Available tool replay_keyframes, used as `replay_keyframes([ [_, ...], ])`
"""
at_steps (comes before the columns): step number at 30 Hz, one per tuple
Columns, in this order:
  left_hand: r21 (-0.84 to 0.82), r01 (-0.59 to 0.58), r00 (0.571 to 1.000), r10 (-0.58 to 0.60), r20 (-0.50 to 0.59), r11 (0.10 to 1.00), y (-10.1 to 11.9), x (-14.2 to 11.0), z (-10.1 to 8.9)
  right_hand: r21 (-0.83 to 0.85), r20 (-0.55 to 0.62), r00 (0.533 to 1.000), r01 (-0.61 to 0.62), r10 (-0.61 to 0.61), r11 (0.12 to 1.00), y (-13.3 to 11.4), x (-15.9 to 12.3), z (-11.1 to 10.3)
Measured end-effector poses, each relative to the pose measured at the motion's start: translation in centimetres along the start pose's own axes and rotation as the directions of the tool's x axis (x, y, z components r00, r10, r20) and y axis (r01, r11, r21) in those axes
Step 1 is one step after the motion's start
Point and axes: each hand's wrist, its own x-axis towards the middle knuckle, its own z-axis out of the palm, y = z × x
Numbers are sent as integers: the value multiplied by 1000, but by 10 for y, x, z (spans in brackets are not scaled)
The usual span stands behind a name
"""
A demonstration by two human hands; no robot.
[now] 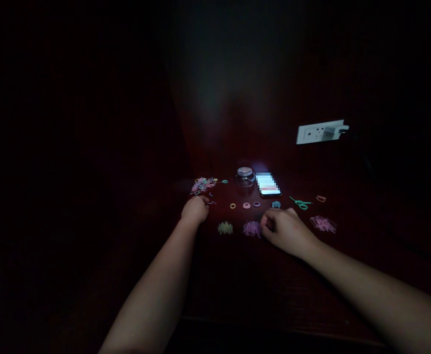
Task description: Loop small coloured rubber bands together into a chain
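My left hand (196,209) rests low on the table by a mixed pile of small coloured rubber bands (202,185). Its fingers are bent together beside a few loose purple bands (211,202); whatever they pinch is too small to make out. My right hand (287,230) is at the right edge of a purple pile of bands (251,228), thumb and fingers curled into a pinch, contents hidden. Left of that lies a yellowish-green pile (225,227), and a pink pile (323,223) sits beyond my right wrist.
A lidded clear jar (245,178) stands behind, beside a lit phone (268,184). Several rings, including a yellow one (233,206) and a pink one (246,205), form a row. Green-handled scissors (301,203) lie right. A wall socket (320,132) holds a plug. The surroundings are dark.
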Motion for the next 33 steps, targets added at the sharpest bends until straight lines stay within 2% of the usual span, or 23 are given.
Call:
replay_keyframes([
  [6,-17,39,999,-39,-23,999,-5,8,8,75,16,997,75,-77,994,0,-1,-2],
  [14,-55,48,998,-50,-41,997,-4,7,8,124,-21,996,86,-84,988,4,2,-6],
  [18,-70,-33,997,28,-73,997,7,1,2,151,-54,996,83,-76,985,9,4,-6],
  [21,-102,-172,982,163,-94,980,27,-13,-5,161,-83,994,88,-75,983,13,6,-7],
  [23,-135,-313,948,300,-109,940,45,-25,-8,174,-112,991,95,-77,980,15,6,-7],
  [25,-199,-561,828,542,-145,804,63,-38,-10,189,-141,987,103,-77,976,16,5,-7],
  [27,-245,-686,725,674,-143,685,77,-48,-11,206,-146,984,130,-100,970,15,4,-7],
  [28,-260,-717,691,708,-146,646,82,-53,-11,212,-139,983,150,-122,966,14,3,-8],
  [30,-279,-747,655,739,-155,603,87,-59,-12,213,-121,978,192,-170,958,11,3,-9],
  [33,-291,-760,638,752,-164,581,90,-62,-14,200,-107,972,228,-209,953,6,2,-12],
])
